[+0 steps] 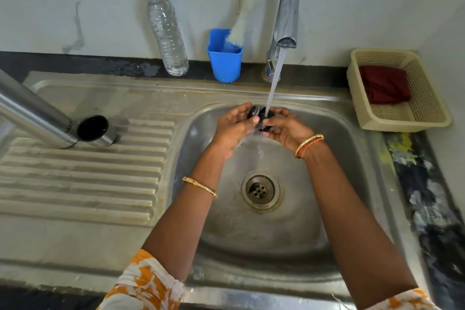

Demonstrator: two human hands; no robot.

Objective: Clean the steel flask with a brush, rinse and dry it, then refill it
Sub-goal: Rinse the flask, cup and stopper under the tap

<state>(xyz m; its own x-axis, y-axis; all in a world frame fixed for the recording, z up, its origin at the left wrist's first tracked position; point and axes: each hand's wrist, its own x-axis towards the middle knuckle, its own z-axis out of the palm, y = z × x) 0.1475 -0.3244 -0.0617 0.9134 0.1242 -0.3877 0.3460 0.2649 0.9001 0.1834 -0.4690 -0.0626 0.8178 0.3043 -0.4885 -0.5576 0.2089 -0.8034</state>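
Note:
Over the sink basin (334, 163), my left hand (234, 126) and my right hand (289, 128) both hold a small black flask stopper (261, 116) under water running from the tap (286, 17). The steel flask (32, 111) stands upside down on the ribbed drainboard (83, 178) at the left. Its steel cap (97, 131), black inside, stands beside it. A white bottle brush (241, 25) with a blue handle leans in a blue cup (224, 60) by the wall. A clear water bottle (167, 33) with a teal lid stands left of the cup.
A beige plastic basket (402, 108) holding a dark red cloth (383, 84) sits on the counter at the right. The drain (260, 190) lies in the basin's middle. A dark speckled counter edge (427, 196) runs along the right side.

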